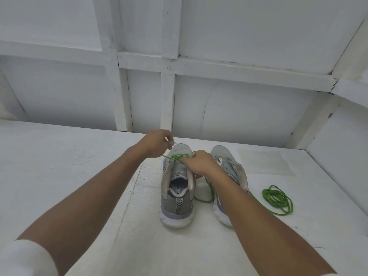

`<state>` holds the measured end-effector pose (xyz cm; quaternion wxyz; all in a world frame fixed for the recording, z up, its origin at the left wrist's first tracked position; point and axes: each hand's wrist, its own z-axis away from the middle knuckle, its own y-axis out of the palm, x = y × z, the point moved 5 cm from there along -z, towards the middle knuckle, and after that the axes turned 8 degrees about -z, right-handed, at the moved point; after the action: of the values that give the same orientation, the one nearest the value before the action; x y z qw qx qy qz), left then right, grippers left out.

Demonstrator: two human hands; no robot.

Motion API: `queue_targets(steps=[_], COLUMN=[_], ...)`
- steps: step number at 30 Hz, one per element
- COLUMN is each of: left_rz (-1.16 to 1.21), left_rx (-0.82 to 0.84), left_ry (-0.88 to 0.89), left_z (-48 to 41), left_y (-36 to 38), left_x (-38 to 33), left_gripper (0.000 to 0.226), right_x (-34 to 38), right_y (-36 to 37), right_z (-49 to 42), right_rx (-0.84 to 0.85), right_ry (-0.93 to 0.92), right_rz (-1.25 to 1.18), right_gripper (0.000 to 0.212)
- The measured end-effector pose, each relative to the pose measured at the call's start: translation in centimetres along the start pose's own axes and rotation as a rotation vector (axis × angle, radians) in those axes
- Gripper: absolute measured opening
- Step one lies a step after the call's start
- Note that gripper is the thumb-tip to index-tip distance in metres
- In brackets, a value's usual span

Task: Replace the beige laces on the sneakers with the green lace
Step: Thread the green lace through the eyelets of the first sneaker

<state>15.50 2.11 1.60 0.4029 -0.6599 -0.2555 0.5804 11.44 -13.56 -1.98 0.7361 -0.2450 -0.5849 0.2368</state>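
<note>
- Head view: the left grip (158, 144) is pinching the free end of the green lace (178, 156) and holding it up and to the left of the left sneaker (177, 206). This is probably taking slack through a front eyelet.
- The right grip (200, 163) is clenching the same lace right at the front eyelets, seemingly steadying the crossing there.
- The left sneaker is standing heel toward the camera on the counter (79, 166). Its mouth is showing only a printed insole, and green is crossing at the toe end alone.
- The right sneaker (221, 154) is sitting just beside it, with a beige lace (231, 161) showing, so it is likely waiting its turn.
- A green coil (277, 200) is lying right of the shoes, with a strand trailing under the right forearm. I cannot tell whether it is joining the threaded lace.
</note>
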Motion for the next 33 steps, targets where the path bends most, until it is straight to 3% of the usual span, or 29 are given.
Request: queue_targets(steps=[3, 8, 13, 33], left_rz=[-0.065, -0.092, -0.109, -0.144], left_rx=[-0.088, -0.046, 0.016, 0.058], left_ry=[0.043, 0.074, 0.058, 0.06], left_z=[-0.5, -0.7, -0.8, -0.8], left_y=[0.7, 2.3, 3.8, 5.0], left_x=[-0.6, -1.5, -1.9, -2.3], left_gripper=[0.016, 0.02, 0.02, 0.015], right_x=[-0.3, -1.9, -2.7, -3.3], right_y=[-0.3, 0.2, 0.3, 0.5], right_z=[0.0, 0.1, 0.4, -0.2], right_rx=[0.014, 0.006, 0.009, 0.0], right_ry=[0.054, 0.23, 0.322, 0.325], right_rz=[-0.098, -0.485, -0.702, -0.789], right_gripper=[0.024, 0.01, 0.015, 0.016])
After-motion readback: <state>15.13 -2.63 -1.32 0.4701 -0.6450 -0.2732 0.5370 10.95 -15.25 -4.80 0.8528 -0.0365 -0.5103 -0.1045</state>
